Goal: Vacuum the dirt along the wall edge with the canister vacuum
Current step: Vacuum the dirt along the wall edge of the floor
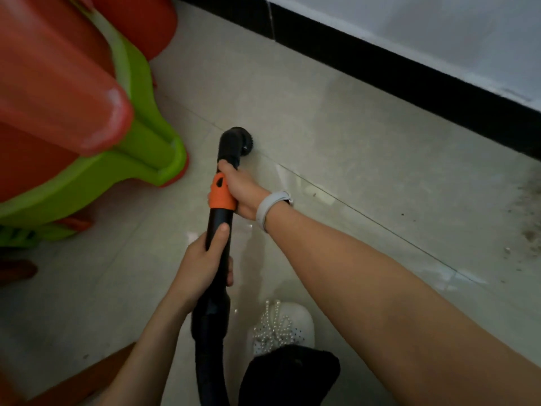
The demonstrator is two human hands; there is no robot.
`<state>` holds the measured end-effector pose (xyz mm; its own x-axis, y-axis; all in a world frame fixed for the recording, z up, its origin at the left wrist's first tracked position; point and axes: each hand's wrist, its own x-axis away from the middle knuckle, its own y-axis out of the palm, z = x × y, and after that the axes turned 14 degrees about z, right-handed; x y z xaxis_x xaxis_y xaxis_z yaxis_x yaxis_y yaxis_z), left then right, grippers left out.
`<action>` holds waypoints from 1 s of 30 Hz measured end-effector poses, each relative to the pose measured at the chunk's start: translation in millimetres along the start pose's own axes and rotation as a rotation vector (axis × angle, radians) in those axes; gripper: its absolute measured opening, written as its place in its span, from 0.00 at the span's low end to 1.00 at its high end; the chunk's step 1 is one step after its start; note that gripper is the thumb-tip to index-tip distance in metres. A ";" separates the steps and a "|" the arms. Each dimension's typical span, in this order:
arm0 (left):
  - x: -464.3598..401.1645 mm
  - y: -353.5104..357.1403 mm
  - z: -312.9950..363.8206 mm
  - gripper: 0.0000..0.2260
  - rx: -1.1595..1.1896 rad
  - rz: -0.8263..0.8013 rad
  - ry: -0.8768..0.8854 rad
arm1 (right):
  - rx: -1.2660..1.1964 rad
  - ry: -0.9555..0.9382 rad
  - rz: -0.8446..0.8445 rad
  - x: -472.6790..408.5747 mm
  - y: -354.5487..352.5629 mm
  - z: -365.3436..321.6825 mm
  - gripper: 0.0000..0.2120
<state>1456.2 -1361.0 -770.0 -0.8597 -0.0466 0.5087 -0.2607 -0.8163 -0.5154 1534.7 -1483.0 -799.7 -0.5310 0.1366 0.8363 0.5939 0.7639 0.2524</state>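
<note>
The black vacuum wand [217,227] with an orange collar [221,192] points away from me over the pale tiled floor [336,136]. Its round brush nozzle [237,139] sits on or just above a tile seam, well short of the wall. My right hand [244,191] grips the wand at the orange collar, a white band on its wrist. My left hand [202,265] grips the black tube lower down, thumb along the top. Dark dirt specks [524,218] lie scattered at the far right near the black baseboard [380,63]. The canister itself is out of view.
Stacked red and green plastic stools [87,112] crowd the left side, close to the nozzle. My white shoe with beads [282,326] stands below the wand beside a dark trouser leg [289,376]. The hose [210,361] drops toward the bottom edge.
</note>
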 end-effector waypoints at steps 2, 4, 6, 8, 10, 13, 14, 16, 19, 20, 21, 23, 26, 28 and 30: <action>-2.5 -2.9 -5.9 0.17 -0.013 0.028 -0.007 | 0.011 0.015 0.016 -1.2 4.9 5.4 0.14; -0.8 -4.1 -11.5 0.17 -0.075 0.017 -0.009 | -0.013 0.050 0.062 -1.1 -0.9 16.9 0.14; 5.4 -4.9 -15.2 0.17 -0.141 -0.001 -0.004 | -0.036 0.089 0.106 3.0 -9.8 29.7 0.14; 12.6 -4.7 -14.8 0.17 -0.182 -0.010 -0.012 | -0.020 0.103 0.129 8.8 -17.5 33.3 0.13; 19.7 -4.1 -10.1 0.16 -0.200 -0.027 -0.038 | 0.029 0.097 0.143 15.6 -26.6 30.1 0.11; 32.5 1.4 1.2 0.15 -0.230 -0.080 -0.050 | 0.128 0.117 0.169 28.4 -49.6 21.7 0.11; 38.6 6.0 4.1 0.15 -0.240 -0.109 -0.053 | 0.143 0.139 0.171 33.8 -61.1 19.8 0.11; 51.3 17.5 6.1 0.14 -0.253 -0.169 -0.062 | 0.136 0.192 0.177 43.8 -87.2 18.3 0.09; 68.1 32.3 3.2 0.14 -0.256 -0.239 -0.088 | 0.090 0.258 0.209 58.6 -126.2 23.0 0.07; 71.5 35.6 1.4 0.14 -0.270 -0.261 -0.093 | 0.071 0.275 0.207 63.3 -136.5 25.8 0.06; 73.8 38.2 -0.9 0.15 -0.290 -0.281 -0.098 | 0.053 0.286 0.205 66.7 -145.0 29.1 0.07; 73.9 43.1 -6.7 0.16 -0.320 -0.324 -0.102 | 0.027 0.289 0.219 67.1 -159.6 39.1 0.08; 72.5 52.8 -16.6 0.17 -0.323 -0.364 -0.077 | 0.015 0.253 0.275 64.7 -172.5 53.2 0.06; 73.0 58.0 -22.7 0.18 -0.312 -0.364 -0.048 | 0.011 0.215 0.307 62.7 -175.2 58.8 0.08; 70.7 61.5 -27.7 0.18 -0.292 -0.334 -0.013 | 0.009 0.166 0.316 60.1 -171.6 57.9 0.09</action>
<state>1367.3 -1398.6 -784.8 -0.7018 0.1833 0.6884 -0.6384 -0.5907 -0.4935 1365.8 -1569.4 -820.9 -0.2156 0.2634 0.9403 0.7074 0.7059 -0.0356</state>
